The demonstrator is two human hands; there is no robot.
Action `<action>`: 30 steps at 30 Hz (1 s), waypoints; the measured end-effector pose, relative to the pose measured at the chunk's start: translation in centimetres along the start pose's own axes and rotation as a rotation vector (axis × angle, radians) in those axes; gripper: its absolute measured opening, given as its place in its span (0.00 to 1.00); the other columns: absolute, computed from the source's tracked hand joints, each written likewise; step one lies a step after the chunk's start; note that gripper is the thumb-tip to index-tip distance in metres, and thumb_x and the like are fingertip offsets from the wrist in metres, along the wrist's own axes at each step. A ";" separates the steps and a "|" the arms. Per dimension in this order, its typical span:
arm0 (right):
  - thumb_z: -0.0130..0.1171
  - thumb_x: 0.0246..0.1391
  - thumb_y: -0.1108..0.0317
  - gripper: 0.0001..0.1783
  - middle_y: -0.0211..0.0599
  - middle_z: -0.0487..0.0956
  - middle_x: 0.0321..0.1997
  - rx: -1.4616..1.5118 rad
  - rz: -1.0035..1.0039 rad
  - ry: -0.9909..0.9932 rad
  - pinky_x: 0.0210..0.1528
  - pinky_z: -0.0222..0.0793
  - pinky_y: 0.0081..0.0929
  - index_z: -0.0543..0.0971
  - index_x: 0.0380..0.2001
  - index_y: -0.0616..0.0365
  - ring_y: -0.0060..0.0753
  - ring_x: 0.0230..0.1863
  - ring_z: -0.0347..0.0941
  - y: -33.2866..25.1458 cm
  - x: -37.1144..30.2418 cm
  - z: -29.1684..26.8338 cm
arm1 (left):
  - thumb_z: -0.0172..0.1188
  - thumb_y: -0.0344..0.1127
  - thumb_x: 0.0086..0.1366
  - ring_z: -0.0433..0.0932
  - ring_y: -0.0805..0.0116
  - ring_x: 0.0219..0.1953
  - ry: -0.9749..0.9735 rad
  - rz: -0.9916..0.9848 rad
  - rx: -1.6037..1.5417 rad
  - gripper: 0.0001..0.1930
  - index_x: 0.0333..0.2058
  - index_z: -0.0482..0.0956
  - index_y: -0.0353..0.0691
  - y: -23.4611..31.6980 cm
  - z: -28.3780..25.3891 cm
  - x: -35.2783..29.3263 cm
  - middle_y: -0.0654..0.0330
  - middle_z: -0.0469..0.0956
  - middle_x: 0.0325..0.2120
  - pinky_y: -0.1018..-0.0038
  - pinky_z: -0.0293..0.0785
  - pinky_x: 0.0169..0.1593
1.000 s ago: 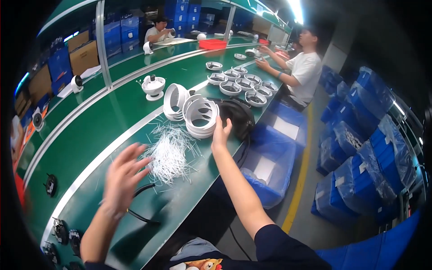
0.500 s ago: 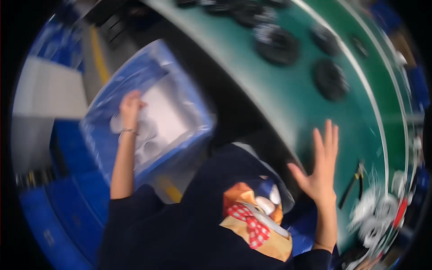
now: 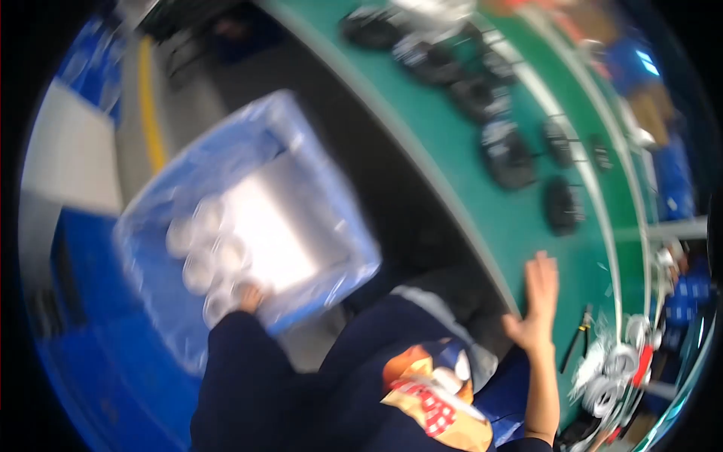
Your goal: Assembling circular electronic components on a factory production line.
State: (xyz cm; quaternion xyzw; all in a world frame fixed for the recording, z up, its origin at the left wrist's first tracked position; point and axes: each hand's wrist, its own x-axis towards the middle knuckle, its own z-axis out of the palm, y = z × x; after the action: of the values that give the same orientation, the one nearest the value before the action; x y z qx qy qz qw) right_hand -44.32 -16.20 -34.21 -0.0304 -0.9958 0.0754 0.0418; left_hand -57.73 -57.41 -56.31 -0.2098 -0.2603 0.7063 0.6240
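My left hand (image 3: 251,296) reaches down into the near side of a blue bin lined with clear plastic (image 3: 331,297). It is beside several white, round, ring-like parts (image 3: 202,270) lying in the bin. My sleeve and motion blur hide most of its fingers, so its grip cannot be made out. A white flat sheet or board (image 3: 267,233) lies in the bin next to these parts. My right hand (image 3: 538,305) is open over the near edge of the green worktable (image 3: 459,162), fingers stretched out and holding nothing.
Several black round parts (image 3: 508,154) line the far part of the table. Pliers with black and yellow handles (image 3: 578,343) lie right of my right hand, near white rings (image 3: 605,392) and a red object (image 3: 642,365). Blue crates (image 3: 128,377) stand left of the bin.
My left hand has moved nearer to me within the bin, its forearm now covered by the sleeve. My right hand has lowered toward the table edge. The view has shifted.
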 end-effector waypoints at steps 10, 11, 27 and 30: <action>0.67 0.19 0.66 0.50 0.48 0.51 0.61 0.051 0.031 0.029 0.59 0.44 0.49 0.59 0.54 0.55 0.58 0.61 0.44 0.3 -0.5 -2.1 | 0.53 0.57 0.49 0.64 0.54 0.52 0.284 -0.702 0.817 0.38 0.52 0.61 0.34 3.6 13.8 25.3 0.48 0.63 0.50 0.64 0.59 0.56; 0.67 0.20 0.65 0.50 0.48 0.50 0.62 0.073 0.005 0.050 0.59 0.44 0.50 0.59 0.54 0.55 0.58 0.61 0.43 0.6 -0.5 -2.0 | 0.53 0.57 0.49 0.64 0.54 0.52 0.307 -0.783 0.860 0.38 0.52 0.61 0.34 1.9 13.1 27.8 0.48 0.63 0.50 0.64 0.59 0.56; 0.67 0.31 0.59 0.53 0.50 0.41 0.64 1.017 -0.158 0.683 0.60 0.41 0.44 0.49 0.60 0.53 0.54 0.64 0.38 -1.6 -8.4 0.7 | 0.53 0.55 0.51 0.65 0.53 0.51 0.155 -1.105 1.634 0.37 0.53 0.58 0.32 -21.0 10.7 43.0 0.45 0.62 0.51 0.63 0.59 0.56; 0.70 0.27 0.50 0.62 0.48 0.37 0.65 1.528 -0.047 0.789 0.61 0.38 0.43 0.42 0.61 0.52 0.49 0.65 0.33 -1.0 -11.6 0.0 | 0.53 0.55 0.52 0.65 0.53 0.51 0.089 -1.087 1.767 0.37 0.53 0.58 0.32 -25.5 10.7 42.9 0.44 0.62 0.51 0.62 0.59 0.56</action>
State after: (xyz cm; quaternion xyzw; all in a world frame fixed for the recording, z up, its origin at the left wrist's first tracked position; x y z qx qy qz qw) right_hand -32.87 -17.98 -34.98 0.0028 -0.5850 0.7081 0.3954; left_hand -50.40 -13.86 -30.73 0.4424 0.3140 0.2603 0.7987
